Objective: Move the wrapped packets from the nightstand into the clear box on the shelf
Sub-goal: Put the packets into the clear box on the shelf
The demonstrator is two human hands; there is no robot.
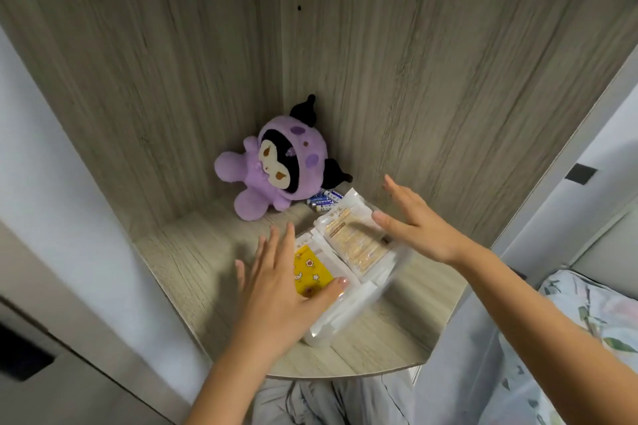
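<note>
Seemingly open hands [276,290] flanking clear box [359,300].

Dim, soft indoor light; hands [276,290] cast diffuse shadows onto shelf [193,252]. Motion blur on near clear box [390,272]. Wide-angle bending at edges.

The tan wrapped packet [355,235] carries printed characters, but they are too blurred to read

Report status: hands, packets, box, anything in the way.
Left hand open, flat against clear box; right hand open at its far side. Wrapped packets inside box on shelf. Plush toy, batteries behind, clear of box.
</note>
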